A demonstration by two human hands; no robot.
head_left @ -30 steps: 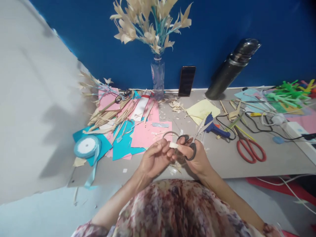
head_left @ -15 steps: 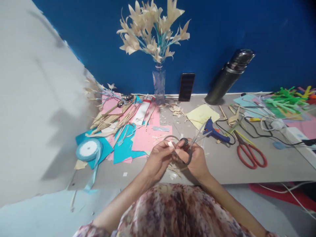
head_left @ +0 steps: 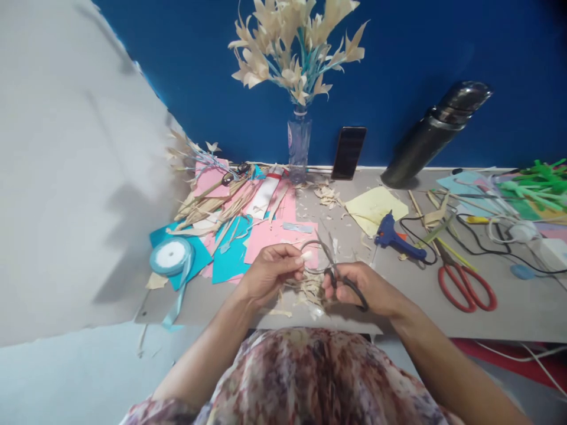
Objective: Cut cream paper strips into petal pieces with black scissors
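Note:
Between the thumb and fingertips of my left hand is a small cream-coloured piece, too small to name. My right hand grips scissors with black handles, their blades pointing up and away from me. A dark curved loop shows between the hands; what it belongs to is unclear. Beneath them lie pale shavings on the grey table. To the right of my right hand rests a blue glue gun, and beyond it red-handled scissors.
A ribbon spool sits left on blue sheets, near pink paper and dried strips. Behind stand a bottle of pale flowers, a phone and a leaning dark flask. Cables run along the right.
My hands have moved apart, the left one leftward with the pale piece. The black-handled scissors have turned from pointing up-right to pointing up and slightly left. The view has shifted a little.

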